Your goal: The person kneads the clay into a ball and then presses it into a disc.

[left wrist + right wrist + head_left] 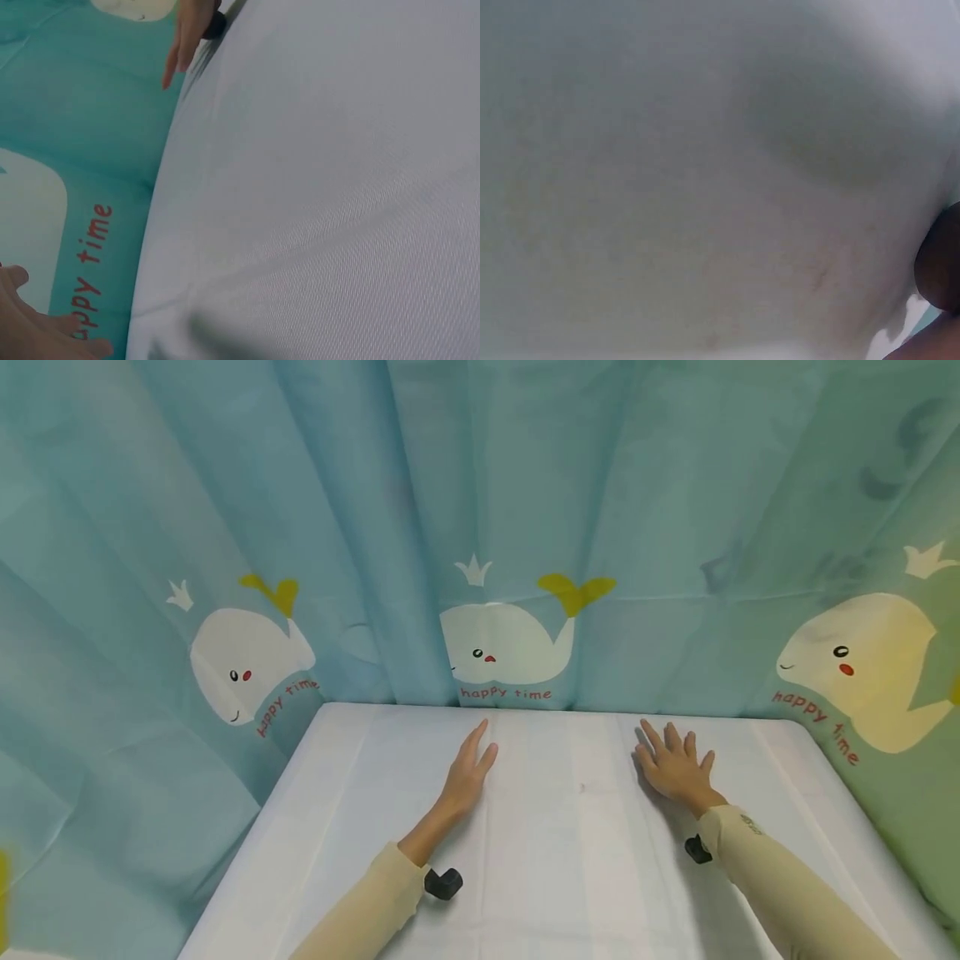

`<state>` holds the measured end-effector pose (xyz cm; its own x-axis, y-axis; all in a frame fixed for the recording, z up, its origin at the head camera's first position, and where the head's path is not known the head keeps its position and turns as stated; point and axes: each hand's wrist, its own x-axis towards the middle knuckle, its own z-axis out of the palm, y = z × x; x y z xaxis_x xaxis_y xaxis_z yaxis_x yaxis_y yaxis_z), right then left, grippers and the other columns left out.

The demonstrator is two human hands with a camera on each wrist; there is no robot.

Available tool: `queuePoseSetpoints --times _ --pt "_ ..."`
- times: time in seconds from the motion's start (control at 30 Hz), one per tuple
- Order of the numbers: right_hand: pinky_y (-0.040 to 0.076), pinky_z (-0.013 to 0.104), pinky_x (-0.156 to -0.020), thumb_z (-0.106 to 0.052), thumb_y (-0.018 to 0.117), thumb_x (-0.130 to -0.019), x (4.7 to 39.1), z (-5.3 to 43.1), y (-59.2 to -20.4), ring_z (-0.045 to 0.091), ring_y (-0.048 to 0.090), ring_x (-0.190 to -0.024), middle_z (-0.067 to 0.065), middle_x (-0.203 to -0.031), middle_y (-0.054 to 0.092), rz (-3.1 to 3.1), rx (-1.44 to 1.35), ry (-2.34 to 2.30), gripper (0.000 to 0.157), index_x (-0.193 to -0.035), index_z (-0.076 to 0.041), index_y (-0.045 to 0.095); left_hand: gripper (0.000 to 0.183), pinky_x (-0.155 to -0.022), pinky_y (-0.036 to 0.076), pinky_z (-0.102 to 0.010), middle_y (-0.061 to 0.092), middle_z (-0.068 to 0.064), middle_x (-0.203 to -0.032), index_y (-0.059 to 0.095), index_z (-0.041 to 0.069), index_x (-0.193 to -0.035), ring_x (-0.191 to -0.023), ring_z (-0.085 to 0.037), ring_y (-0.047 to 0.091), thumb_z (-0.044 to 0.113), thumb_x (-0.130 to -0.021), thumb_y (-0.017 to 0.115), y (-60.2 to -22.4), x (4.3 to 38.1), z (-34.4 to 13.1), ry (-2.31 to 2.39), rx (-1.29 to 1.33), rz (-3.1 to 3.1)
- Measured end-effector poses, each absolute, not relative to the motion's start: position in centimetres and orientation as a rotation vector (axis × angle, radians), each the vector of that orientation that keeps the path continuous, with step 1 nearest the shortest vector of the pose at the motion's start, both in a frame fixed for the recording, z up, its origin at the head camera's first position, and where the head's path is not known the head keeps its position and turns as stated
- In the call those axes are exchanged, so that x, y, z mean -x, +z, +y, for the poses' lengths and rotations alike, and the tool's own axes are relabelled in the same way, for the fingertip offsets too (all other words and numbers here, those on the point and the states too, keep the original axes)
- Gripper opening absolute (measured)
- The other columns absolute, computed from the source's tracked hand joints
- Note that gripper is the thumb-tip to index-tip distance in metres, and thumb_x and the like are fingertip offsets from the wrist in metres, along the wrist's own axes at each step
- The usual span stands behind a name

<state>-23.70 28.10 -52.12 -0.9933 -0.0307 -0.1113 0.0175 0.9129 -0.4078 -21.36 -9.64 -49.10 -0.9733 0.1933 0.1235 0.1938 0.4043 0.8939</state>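
Note:
Both hands are over the white-covered table (540, 860), and neither holds anything. My left hand (463, 777) is left of the table's middle, edge-on, with its fingers straight toward the far edge and the thumb apart. To the right, my right hand (675, 767) has its palm down and its fingers spread. Whether either hand touches the cloth I cannot tell. The left wrist view catches the left fingers (56, 326) at the lower left corner and the right hand (191, 34) at the top. Only a dark bit of the right hand (939, 262) enters the right wrist view.
A blue-green curtain (525, 485) with printed whales and "happy time" lettering hangs behind the table and along both sides. A black wrist device (444, 883) sits under the left cuff, and another black device (697, 850) under the right cuff.

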Motion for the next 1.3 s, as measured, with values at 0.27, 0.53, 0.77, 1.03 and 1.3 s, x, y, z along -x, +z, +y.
queuePoseSetpoints --times 0.27,0.53,0.77,1.03,1.3 --pt "-0.025 0.079 -0.101 -0.061 0.021 -0.107 24.2 27.5 -52.4 0.063 -0.021 -0.143 0.031 -0.166 -0.01 2.948 0.018 -0.549 0.073 -0.167 -0.023 0.005 0.066 -0.123 0.017 -0.057 0.026 -0.013 -0.168 0.025 0.009 -0.163 -0.155 -0.035 0.021 0.04 -0.109 0.045 -49.9 21.5 -10.2 -1.682 0.371 -2.602" --pt "-0.022 0.079 -0.103 -0.064 0.026 -0.105 25.0 26.8 -52.6 0.061 -0.018 -0.146 0.03 -0.167 -0.008 2.99 0.073 -0.465 0.077 -0.166 -0.019 0.012 0.067 -0.122 0.019 -0.059 0.026 -0.013 -0.168 0.024 0.012 -0.164 -0.154 -0.037 0.021 0.032 -0.107 0.053 -49.9 21.5 -10.9 -1.68 0.331 -2.602" --pt "-0.023 0.078 -0.104 -0.068 0.026 -0.102 25.8 26.3 -53.0 0.059 -0.017 -0.147 0.028 -0.168 -0.007 3.024 0.094 -0.398 0.081 -0.166 -0.019 0.015 0.07 -0.121 0.02 -0.059 0.027 -0.013 -0.167 0.025 0.013 -0.164 -0.153 -0.038 0.023 0.036 -0.105 0.057 -50.0 21.3 -11.2 -1.694 0.319 -2.574" --pt "-0.023 0.077 -0.104 -0.068 0.029 -0.101 25.9 26.9 -53.6 0.059 -0.015 -0.148 0.026 -0.169 -0.005 3.067 0.113 -0.379 0.082 -0.165 -0.019 0.018 0.07 -0.122 0.019 -0.06 0.023 -0.012 -0.169 0.023 0.011 -0.164 -0.153 -0.039 0.023 0.03 -0.106 0.057 -49.2 21.5 -11.1 -1.713 0.337 -2.556" --pt "-0.024 0.076 -0.105 -0.069 0.027 -0.101 26.5 26.8 -54.0 0.057 -0.016 -0.149 0.025 -0.169 -0.007 3.068 0.092 -0.368 0.082 -0.166 -0.019 0.016 0.071 -0.122 0.021 -0.058 0.024 -0.01 -0.169 0.022 0.011 -0.165 -0.152 -0.039 0.026 0.029 -0.105 0.057 -48.5 22.2 -11.4 -1.704 0.359 -2.551"
